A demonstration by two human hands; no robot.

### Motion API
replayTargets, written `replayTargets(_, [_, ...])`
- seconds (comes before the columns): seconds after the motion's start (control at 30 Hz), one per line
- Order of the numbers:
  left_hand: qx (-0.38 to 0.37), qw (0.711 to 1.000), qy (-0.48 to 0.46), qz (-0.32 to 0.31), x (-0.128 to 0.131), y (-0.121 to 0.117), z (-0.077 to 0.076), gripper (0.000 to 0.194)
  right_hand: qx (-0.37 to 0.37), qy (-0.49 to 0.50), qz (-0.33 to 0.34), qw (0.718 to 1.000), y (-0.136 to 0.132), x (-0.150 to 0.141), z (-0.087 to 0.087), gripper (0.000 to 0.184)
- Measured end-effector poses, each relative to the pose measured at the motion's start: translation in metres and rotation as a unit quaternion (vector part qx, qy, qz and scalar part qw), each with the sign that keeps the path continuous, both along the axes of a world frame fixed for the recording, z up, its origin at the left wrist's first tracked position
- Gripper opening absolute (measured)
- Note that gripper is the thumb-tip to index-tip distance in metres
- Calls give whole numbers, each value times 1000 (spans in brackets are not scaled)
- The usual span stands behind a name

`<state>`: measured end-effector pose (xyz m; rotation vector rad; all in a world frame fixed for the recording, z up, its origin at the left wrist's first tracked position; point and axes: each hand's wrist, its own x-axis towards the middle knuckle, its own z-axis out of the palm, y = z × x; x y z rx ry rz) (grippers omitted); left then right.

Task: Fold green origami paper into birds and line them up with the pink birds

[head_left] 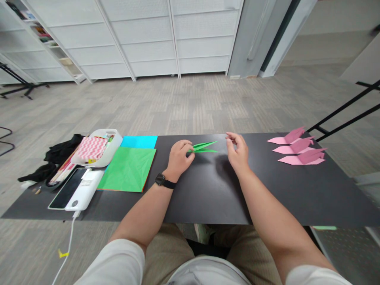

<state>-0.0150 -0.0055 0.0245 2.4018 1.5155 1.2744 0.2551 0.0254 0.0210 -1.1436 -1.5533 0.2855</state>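
Observation:
A narrow piece of folded green paper (204,147) points to the right above the dark table, split into two thin spikes. Its left end is pinched between the thumb and fingers of my left hand (180,157), which wears a black watch on the wrist. To the right of the spikes, a short gap away, my right hand (238,151) is raised with fingers curved and apart, holding nothing. Farther right, three pink folded paper birds (299,148) lie in a row.
On the left lie a stack of green paper (129,168), blue paper (140,141), a white power bank (84,190) with a cable, a phone (67,188), a white box (114,150) and black cloth (63,149). The table (204,198) ends close to my lap.

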Motion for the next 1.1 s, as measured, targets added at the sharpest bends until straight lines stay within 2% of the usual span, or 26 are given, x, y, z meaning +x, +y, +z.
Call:
replayTargets(0.13, [-71, 995, 52, -51, 4, 1, -3, 18, 15, -124, 101, 987, -8, -5, 5, 26])
replayTargets(0.23, [-107, 986, 77, -99, 8, 0, -5, 18, -20, -243, 187, 952, -11, -10, 0, 23])
replayTargets(0.33, [-128, 976, 102, -143, 10, -1, -8, 14, -49, -296, 223, 928, -10, -13, -7, 12])
replayTargets(0.5, [-145, 967, 120, -170, 9, 1, -12, 22, -84, -318, 242, 913, -6, -9, -14, 7])
replayTargets(0.73, [-143, 967, 96, -186, 7, 3, -14, 5, -107, -319, 242, 910, -5, -8, -13, 10])
replayTargets(0.97, [-128, 972, 100, -172, 10, 0, -13, 9, -119, -320, 242, 908, -8, -9, -9, 9])
replayTargets(1.1, [-141, 968, 112, -177, 11, 0, -15, 9, -120, -314, 243, 910, -9, -8, -9, 2])
